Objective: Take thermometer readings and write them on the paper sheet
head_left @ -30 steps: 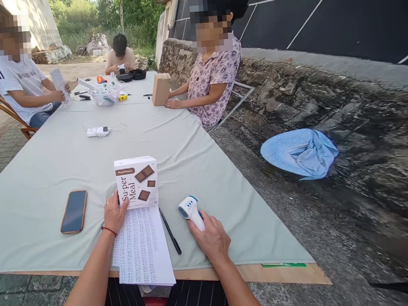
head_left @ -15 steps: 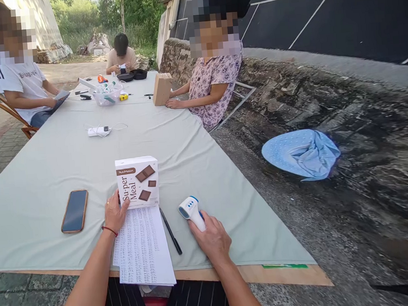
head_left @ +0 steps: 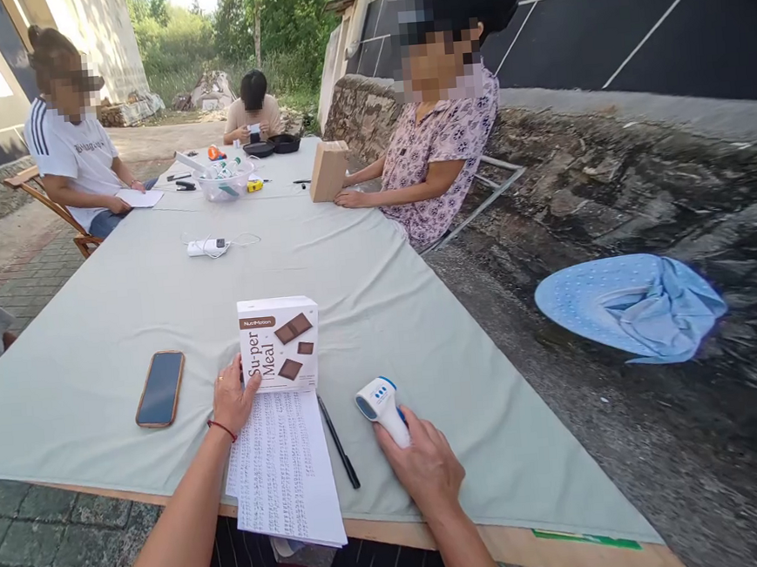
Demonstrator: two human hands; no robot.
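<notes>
My left hand grips the lower left edge of a white box with chocolate pieces printed on it, which stands upright. Under and in front of the box lie sheets of paper covered in rows of small writing; they overhang the table's near edge. In my right hand is a white and blue infrared thermometer, held by its handle with its head turned to the left. A black pen rests between the papers and the thermometer. Left of my left hand is a phone, dark screen up.
A cloth-covered table stretches ahead. Farther along it are a white device with a cord, a clear plastic basket, a yellow tape measure and black pans. Three people sit around it; one holds a cardboard box. A blue hat lies at right.
The view has swung left, so everything sits farther right. The person at left has lowered the sheet onto the table edge. Both my hands keep their holds.
</notes>
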